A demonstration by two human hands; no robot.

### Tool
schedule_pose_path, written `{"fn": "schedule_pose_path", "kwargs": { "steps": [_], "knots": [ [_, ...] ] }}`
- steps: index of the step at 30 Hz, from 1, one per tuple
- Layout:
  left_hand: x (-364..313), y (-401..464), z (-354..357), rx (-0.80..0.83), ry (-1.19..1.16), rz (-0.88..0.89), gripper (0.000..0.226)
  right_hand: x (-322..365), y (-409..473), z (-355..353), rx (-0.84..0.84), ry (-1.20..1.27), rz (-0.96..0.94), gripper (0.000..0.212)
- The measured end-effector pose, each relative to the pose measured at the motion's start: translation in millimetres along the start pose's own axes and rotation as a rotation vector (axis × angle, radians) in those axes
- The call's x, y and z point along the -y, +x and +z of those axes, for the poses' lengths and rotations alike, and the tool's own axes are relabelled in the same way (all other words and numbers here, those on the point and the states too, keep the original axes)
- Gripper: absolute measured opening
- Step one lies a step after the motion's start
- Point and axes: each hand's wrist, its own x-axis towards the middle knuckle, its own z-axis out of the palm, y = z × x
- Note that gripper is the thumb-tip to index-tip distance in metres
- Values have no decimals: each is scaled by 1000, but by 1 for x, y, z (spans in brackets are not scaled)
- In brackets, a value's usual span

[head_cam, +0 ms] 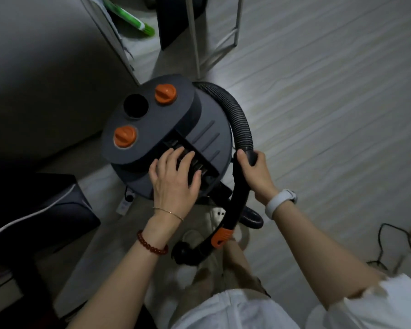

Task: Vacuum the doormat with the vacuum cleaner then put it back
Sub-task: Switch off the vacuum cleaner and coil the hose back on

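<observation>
At frame centre, left hand (176,179) fingers spread on the vacuum cleaner (166,136) handle recess; right hand (253,169) grips the hose (241,129) alongside.

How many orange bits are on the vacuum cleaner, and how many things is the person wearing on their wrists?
Round orange plastic knobs on the grey vacuum lid: 2
Orange plastic collar on the black hose tube: 1
White wristband: 1
Red bead bracelet: 1
Thin gold chain bracelet: 1
Total: 6

Matt grey plastic vacuum cleaner (152,129), ribbed black hose (237,119), pale, seemingly wood-grain floor (318,91).
</observation>
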Motion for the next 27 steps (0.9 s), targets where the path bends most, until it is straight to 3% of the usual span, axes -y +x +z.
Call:
{"fn": "schedule_pose_path", "kwargs": {
  "steps": [2, 6, 9, 15, 21, 27],
  "knots": [
    [7, -19, 1, 79, 14, -31, 54, -8, -3, 12, -11, 81, 36, 55],
    [27, -35, 18, 489, 46, -119, 85, -27, -8, 23, -74, 183, 112, 65],
    [30, -41, 27, 474, 95, -89, 88, -43, -20, 18, -149, 125, 94, 51],
    [25, -46, 24, 479, 107, -92, 88, -43, -30, -38, -280, 1, 17, 54],
    [24, -45, 25, 487, 116, -120, 87, -38, -33, -58, -249, 3, -13, 39],
    [24, -42, 30, 460, 125, -135, 88, -25, -20, -107, -386, 97, 6, 50]
  ]
}}
